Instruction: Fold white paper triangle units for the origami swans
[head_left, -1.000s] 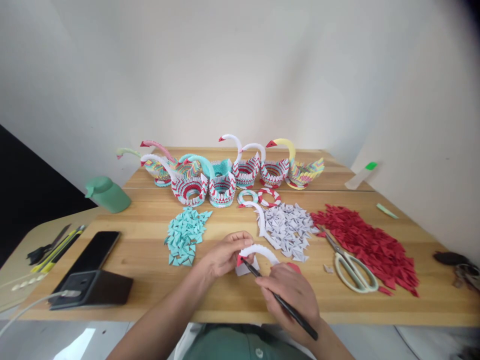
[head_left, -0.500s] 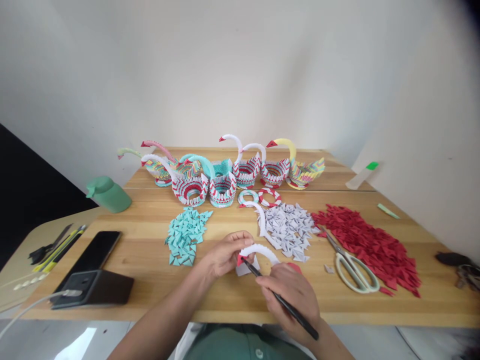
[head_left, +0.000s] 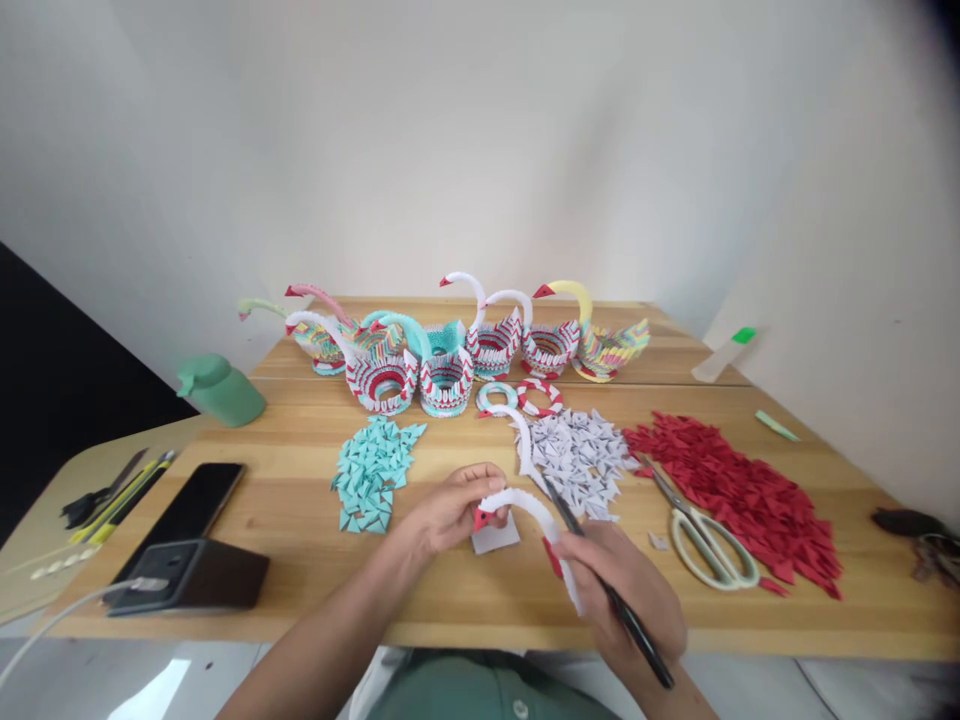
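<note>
The curved white folded-paper neck with a red head (head_left: 531, 503) is above the near middle of the bench (head_left: 442, 600), between the hands. The left hand (head_left: 456, 512) pinches its head end in bent fingers; the right hand (head_left: 626, 590) grips its lower part together with a slim black pen (head_left: 641, 637). It looks light and springy, likely to crush or pull apart if squeezed, so a soft hold on the thicker stem seems safest. Beyond the pen tip, a loose pile of white paper triangles (head_left: 581, 460) crowds the space; white-handled scissors (head_left: 716, 550) lie to the right.
</note>
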